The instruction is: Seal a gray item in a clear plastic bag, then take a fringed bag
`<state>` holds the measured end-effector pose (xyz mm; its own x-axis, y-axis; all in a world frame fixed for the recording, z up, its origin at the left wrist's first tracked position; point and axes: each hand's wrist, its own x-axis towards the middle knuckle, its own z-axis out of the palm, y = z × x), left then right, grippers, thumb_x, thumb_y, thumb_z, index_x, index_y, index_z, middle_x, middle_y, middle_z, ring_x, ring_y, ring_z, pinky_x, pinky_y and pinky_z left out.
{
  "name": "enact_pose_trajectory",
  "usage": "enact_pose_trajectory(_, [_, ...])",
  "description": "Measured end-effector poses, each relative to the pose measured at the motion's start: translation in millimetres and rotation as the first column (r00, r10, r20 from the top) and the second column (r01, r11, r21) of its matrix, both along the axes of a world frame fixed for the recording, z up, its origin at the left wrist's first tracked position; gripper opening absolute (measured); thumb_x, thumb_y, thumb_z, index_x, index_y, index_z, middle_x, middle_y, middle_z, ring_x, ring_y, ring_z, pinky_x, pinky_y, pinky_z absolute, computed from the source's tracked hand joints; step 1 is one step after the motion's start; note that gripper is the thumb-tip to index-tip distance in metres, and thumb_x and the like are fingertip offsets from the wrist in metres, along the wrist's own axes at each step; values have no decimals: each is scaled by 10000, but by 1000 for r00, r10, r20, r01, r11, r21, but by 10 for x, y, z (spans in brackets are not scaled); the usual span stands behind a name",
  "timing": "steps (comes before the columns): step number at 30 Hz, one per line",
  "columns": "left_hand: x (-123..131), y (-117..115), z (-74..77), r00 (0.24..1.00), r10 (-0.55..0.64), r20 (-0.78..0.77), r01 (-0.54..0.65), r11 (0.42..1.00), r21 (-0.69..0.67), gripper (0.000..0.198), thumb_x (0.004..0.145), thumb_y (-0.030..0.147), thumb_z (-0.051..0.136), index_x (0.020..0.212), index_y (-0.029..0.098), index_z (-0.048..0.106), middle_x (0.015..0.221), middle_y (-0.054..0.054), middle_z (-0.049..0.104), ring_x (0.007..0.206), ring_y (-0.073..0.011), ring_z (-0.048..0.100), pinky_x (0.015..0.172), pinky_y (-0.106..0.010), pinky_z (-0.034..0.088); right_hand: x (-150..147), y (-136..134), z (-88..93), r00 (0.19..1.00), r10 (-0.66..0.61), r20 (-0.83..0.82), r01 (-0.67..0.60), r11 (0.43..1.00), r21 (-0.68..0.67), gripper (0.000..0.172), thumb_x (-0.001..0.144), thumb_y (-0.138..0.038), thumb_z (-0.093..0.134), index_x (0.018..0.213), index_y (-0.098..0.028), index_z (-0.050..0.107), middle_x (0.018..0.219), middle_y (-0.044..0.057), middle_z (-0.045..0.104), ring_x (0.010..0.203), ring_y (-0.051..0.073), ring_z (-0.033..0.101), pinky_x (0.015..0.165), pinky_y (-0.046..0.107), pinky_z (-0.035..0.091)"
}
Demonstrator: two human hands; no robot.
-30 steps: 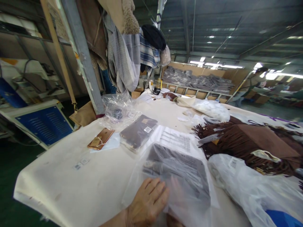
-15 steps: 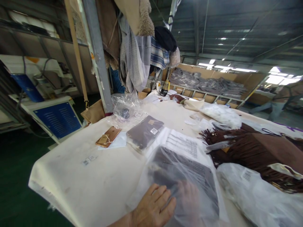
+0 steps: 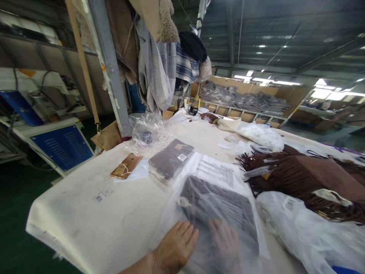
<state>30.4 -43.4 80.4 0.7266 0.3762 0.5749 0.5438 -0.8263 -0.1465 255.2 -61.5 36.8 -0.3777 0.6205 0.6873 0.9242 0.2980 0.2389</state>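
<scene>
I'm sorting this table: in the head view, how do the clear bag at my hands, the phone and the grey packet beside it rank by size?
Largest to smallest, as they look:
1. Clear bag, probably enlarged by being nearest
2. Grey packet
3. Phone

a factory workshop under a high metal roof (image 3: 265,26) with strip lights (image 3: 276,82); a long cloth-covered bench (image 3: 85,224) bears brown fringed goods (image 3: 325,171), a big bin (image 3: 256,87) holds heaped, plastic-wrapped grey packs (image 3: 242,99), and a blue-panelled machine cabinet (image 3: 64,146) stands at left.
</scene>
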Motion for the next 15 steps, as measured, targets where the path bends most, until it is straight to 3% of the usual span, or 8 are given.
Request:
enact_pose_trajectory(5, [-37, -50, -99, 1000, -12, 13, 11, 1000, 4, 258, 888, 208, 421, 1086, 102, 548, 994, -101, 661, 956, -210, 585, 858, -353, 447, 82, -35, 43, 1000, -1, 8, 1, 1000, 24, 353, 863, -81, 305, 1061, -173, 582, 960, 48, 674, 897, 185, 601, 829, 341, 422])
enact_pose_trajectory(8, [-123, -55, -193, 1000, -6, -19, 6, 1000, -8, 230, 877, 190, 433, 1065, 124, 549, 991, -95, 654, 963, -203, 578, 872, -359, 439, 114, -77, -8, 1000, -12, 6, 12, 1000, 24, 409, 851, -41, 277, 1130, -162, 550, 1001, 58, 674, 942, 196, 604, 841, 360, 436])
enact_pose_trajectory(12, [-342, -59, -311, 1000, 19, 0, -19, 1000, -4, 235, 853, 167, 443, 1056, 134, 555, 960, -85, 655, 963, -206, 569, 896, -369, 422, 111, -214, -114, 995, -100, -27, 100, 995, 4, 617, 821, -6, 283, 1423, -139, 270, 1089, 113, 659, 1005, 238, 602, 922, 458, 408])
enact_pose_trajectory(15, [-605, -83, -193, 998, 28, 54, -29, 999, 16, 295, 869, 213, 414, 1110, 128, 562, 985, -96, 657, 1021, -227, 551, 944, -390, 397, 116, -468, -239, 964, -247, -96, 241, 968, -72, 689, 843, -83, 337, 1475, -202, 89, 1104, 134, 653, 1006, 295, 609, 873, 514, 448])
